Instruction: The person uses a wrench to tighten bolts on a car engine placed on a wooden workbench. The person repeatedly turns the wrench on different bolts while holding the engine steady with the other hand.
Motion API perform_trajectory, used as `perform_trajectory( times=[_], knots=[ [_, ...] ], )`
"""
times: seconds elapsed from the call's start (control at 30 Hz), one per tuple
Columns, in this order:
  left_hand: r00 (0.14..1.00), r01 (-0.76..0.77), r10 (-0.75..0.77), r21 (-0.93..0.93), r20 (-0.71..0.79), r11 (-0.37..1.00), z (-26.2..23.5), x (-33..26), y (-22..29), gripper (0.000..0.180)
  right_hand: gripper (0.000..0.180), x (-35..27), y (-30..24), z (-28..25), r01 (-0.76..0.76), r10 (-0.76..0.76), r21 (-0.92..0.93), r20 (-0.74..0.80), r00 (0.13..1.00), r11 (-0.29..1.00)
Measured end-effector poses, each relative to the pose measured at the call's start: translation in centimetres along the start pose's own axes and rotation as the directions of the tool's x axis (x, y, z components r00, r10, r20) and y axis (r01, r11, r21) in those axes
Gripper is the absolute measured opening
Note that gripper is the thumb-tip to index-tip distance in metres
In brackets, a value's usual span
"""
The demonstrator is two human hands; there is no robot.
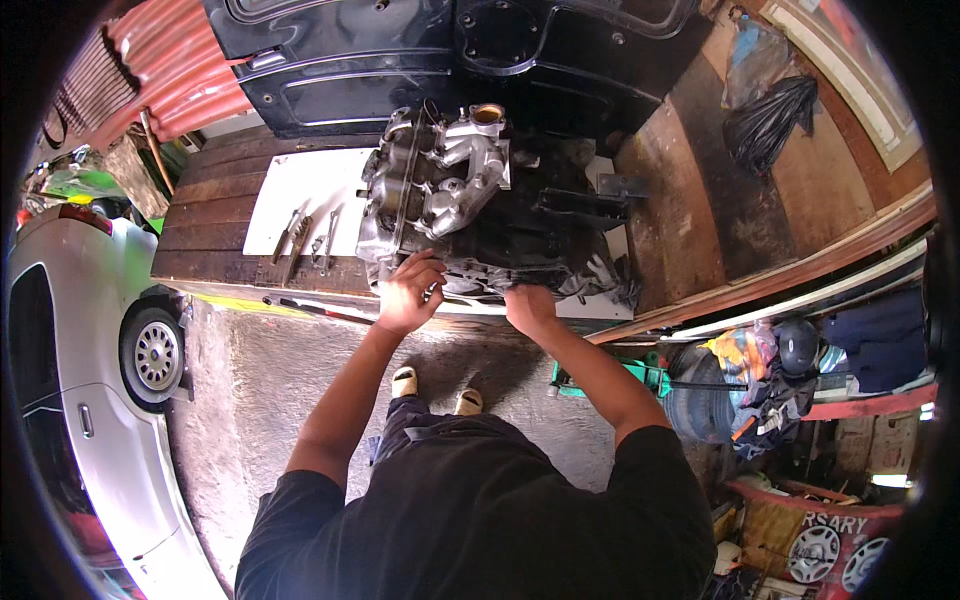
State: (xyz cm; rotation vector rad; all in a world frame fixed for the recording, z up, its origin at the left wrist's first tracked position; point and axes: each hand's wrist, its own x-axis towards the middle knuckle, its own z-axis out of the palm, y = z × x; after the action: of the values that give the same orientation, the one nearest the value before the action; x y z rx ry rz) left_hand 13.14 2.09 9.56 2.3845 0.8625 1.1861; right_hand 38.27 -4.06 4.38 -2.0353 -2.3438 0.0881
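Note:
A car engine (455, 210) lies on the wooden workbench in front of me, with a silvery intake manifold (465, 185) on top and a dark, greasy body to the right. My left hand (408, 297) is at the engine's near left edge, its fingers bent and the thumb curled toward them around something too small to make out. Against the near side, further right, my right hand (530, 308) is closed; its fingertips and whatever they grip are hidden. Several hand tools (300, 240) rest left of the engine, partly on a white board (290, 190).
A dark vehicle panel (360, 75) stands behind the bench (205, 215). Black plastic bags (770, 125) hang at the right wall. Below the bench's right end are a green jack (640, 375) and a tyre (700, 395). A silver car (110, 390) is parked at left.

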Motion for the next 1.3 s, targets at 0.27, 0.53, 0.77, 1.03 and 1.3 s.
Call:
perform_trajectory(
  times=[0.27,0.53,0.77,1.03,1.3],
  knots=[
    [0.998,-0.013,0.014,0.01,-0.055,1.0,0.4,0.6,-0.3,0.007,0.017,2.6,-2.4,-2.4,-0.027,0.039,-0.075,0.161,0.986,0.997],
    [0.999,0.003,-0.003,0.008,-0.051,1.0,0.4,0.6,-0.3,0.008,0.022,-3.5,1.7,3.4,-0.284,0.283,0.374,0.059,0.957,0.883],
    [0.998,0.015,-0.013,0.045,-0.056,0.999,0.4,0.8,-0.2,0.008,0.026,-2.5,-0.2,8.5,-0.307,0.458,0.716,-0.019,0.889,0.626],
    [0.999,0.028,-0.027,0.06,-0.027,0.998,0.2,0.9,0.1,0.008,0.033,-1.3,0.1,12.8,-0.349,0.519,0.689,-0.045,0.854,0.635],
    [0.999,0.026,-0.027,0.036,0.026,0.999,-0.2,0.9,0.1,0.009,0.028,-1.3,0.9,13.4,-0.224,0.4,0.558,-0.216,0.891,0.799]
  ],
)
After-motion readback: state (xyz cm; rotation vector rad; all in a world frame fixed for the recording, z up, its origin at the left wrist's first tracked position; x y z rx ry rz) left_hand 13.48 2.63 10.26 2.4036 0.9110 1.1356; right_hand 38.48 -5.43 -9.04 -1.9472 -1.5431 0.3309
